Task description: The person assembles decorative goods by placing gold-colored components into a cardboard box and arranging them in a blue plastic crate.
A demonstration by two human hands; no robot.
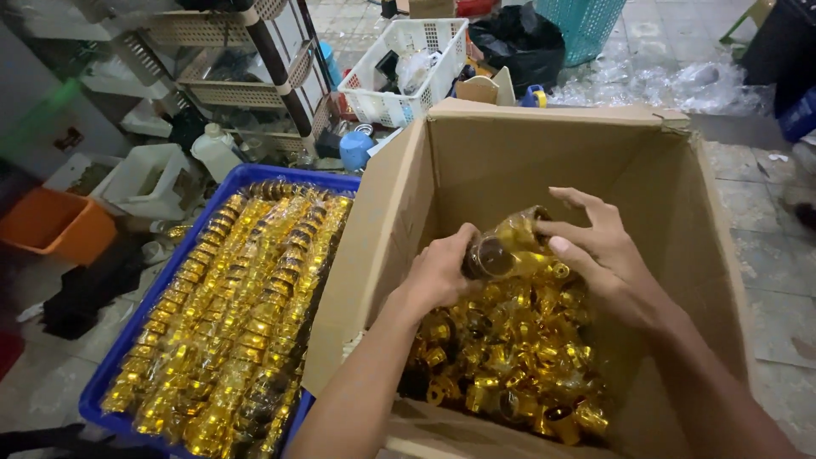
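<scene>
While reaching into box (476,161), both hands (442,272) (599,251), apparently gripping gold bundle (510,246)

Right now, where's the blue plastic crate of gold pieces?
In the head view, the blue plastic crate sits on the floor at left, tight against the open cardboard box that both hands reach into.

Close head view, steeply down into carton (476,170)

Tiled floor (769,255) carries it all – cardboard box (680,255) around both hands, blue tray (102,387) just left of the left hand, white basket (374,102) and orange tub (51,225) further off.
</scene>
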